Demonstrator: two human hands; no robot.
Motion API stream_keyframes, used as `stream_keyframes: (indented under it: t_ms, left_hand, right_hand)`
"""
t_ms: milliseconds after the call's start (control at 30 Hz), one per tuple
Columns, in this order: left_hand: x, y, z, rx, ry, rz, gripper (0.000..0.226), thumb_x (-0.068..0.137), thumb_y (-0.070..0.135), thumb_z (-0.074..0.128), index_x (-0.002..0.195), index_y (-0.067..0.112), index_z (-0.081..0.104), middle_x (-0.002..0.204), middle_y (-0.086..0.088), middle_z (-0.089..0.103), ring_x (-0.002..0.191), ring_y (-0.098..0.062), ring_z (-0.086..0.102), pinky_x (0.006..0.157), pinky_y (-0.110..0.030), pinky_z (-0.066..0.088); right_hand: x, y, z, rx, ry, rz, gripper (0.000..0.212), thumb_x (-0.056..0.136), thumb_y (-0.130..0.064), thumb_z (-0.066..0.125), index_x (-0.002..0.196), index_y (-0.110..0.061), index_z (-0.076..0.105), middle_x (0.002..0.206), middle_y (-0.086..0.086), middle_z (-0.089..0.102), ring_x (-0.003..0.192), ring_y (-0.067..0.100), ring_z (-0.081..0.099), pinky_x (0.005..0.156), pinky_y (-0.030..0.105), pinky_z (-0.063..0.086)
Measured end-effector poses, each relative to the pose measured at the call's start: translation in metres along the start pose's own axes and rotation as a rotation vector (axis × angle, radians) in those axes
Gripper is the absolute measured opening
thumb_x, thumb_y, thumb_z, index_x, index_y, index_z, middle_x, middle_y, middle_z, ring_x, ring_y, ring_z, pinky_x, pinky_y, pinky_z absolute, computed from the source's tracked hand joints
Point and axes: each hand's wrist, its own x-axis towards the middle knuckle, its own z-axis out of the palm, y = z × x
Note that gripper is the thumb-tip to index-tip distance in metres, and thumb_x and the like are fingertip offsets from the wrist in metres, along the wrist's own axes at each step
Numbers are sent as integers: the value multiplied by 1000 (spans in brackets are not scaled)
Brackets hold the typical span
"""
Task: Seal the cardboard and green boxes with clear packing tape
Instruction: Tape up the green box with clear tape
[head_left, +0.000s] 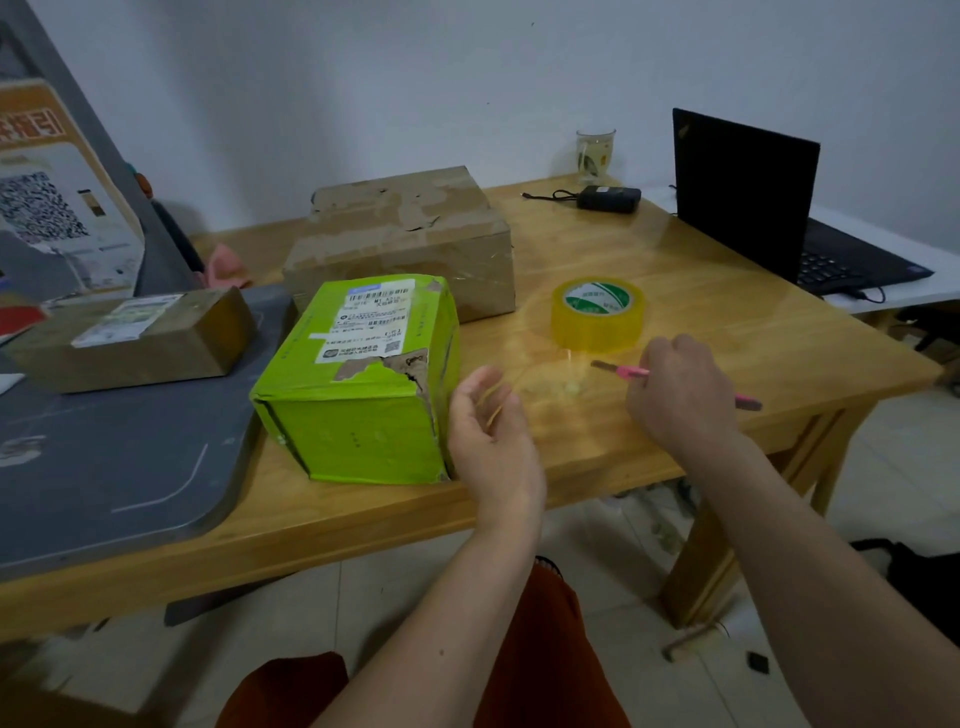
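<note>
right hand grip: right hand (680, 395) is clenching a pink utility knife (675, 382), fingers curled round the handle; blade end is pointing left toward the left hand, handle tail is sticking out to the right past the wrist.
left hand grip: left hand (488, 421) is hovering just right of the green box, fingers loosely curled, blurred; it seems to be pinching a thin strand of clear tape (524, 371), but contact is too blurred to confirm.
tape strand: appearing to run from the left hand up and right toward the roll; faint, mostly glare.
tape roll: tape roll (597, 314) is lying flat on the table (727, 332), yellowish clear, green-and-white core label facing up; sitting beyond both hands, nearer the right one, not touched by either.
green box: green box (358, 384) is sitting on the table just left of the left hand, apart from it; shipping label on top, torn patch at the near right top corner.
cardboard box: cardboard box (405, 239) is sitting behind the green box, touching or nearly touching it; well beyond both hands, top scuffed and taped.
small box: small brown box (135, 335) is resting on a grey board (119, 457) at left, well apart from the hands.
table rear: glass cup (595, 153), black power adapter (608, 197) with cord, open laptop (779, 208) at right.
person: bare forearms, rust-orange clothing at the bottom edge.
</note>
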Motion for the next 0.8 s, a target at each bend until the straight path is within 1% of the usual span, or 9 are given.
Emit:
stream_keyframes:
  t_ms: [100, 200, 300, 367, 400, 467, 533, 667, 800]
  left_hand:
    - [-4, 6, 2, 10, -26, 47, 29, 92, -8, 55, 110, 14, 58, 105, 11, 63, 88, 9, 61, 78, -10, 47]
    - [-7, 15, 1, 33, -56, 109, 33, 91, -9, 54, 106, 20, 58, 104, 15, 63, 91, 3, 63, 80, -12, 47]
    - [-11, 26, -1, 83, -88, 181, 36, 90, -1, 55, 104, 32, 57, 106, 19, 64, 97, -4, 64, 87, -24, 50]
    - [-14, 32, -3, 121, -109, 234, 32, 86, 8, 54, 106, 32, 57, 109, 15, 64, 99, -6, 64, 90, -31, 51]
    - [-17, 36, -5, 135, -120, 259, 32, 86, 9, 54, 108, 31, 57, 110, 12, 64, 100, -8, 64, 91, -33, 52]
    - [-22, 45, -10, 148, -143, 293, 32, 86, 9, 55, 109, 31, 58, 111, 10, 65, 101, -9, 65, 91, -33, 52]
    - [-26, 54, -18, 142, -151, 299, 32, 87, 7, 57, 108, 31, 59, 112, 9, 65, 101, -8, 64, 89, -28, 52]
    - [-22, 69, -43, 85, -120, 278, 24, 90, -3, 63, 100, 19, 67, 98, 6, 71, 90, -13, 68, 83, -27, 54]
    - [-11, 82, -66, 35, -19, 261, 22, 87, -3, 67, 85, 19, 72, 78, 6, 74, 74, -18, 72, 71, -22, 54]
  right_hand:
    - [4, 6, 8, -83, -99, 10, 21, 94, -13, 50, 110, -6, 60, 111, 14, 53, 104, 30, 48, 88, 42, 46]
    - [6, 5, 12, -20, -22, -82, 27, 97, -11, 47, 120, -8, 59, 119, 15, 54, 112, 32, 45, 94, 41, 39]
    - [-8, -17, -9, 581, 58, -125, 30, 102, -26, 45, 112, -5, 64, 114, 13, 62, 109, 28, 53, 94, 36, 42]
    - [-26, -36, -32, 1076, -146, -84, 44, 98, -44, 45, 114, -9, 65, 110, 3, 67, 105, 14, 61, 89, 30, 50]
    - [-33, -41, -41, 1193, -245, -84, 46, 91, -50, 48, 117, -15, 65, 111, -3, 68, 104, 7, 63, 88, 25, 51]
    - [-46, -46, -48, 1176, -354, -154, 45, 82, -44, 63, 120, -21, 62, 109, -8, 69, 101, 0, 63, 85, 18, 52]
    - [-53, -44, -49, 1133, -368, -166, 41, 79, -24, 74, 118, -18, 63, 102, -5, 72, 94, 2, 67, 81, 16, 52]
    - [-64, -46, -48, 1294, -380, -117, 24, 78, 1, 71, 101, 0, 65, 80, 11, 73, 71, 16, 69, 67, 23, 56]
    - [-73, -62, -49, 1247, -398, -103, 11, 79, 2, 72, 86, 7, 66, 72, 17, 69, 57, 14, 60, 54, 21, 50]
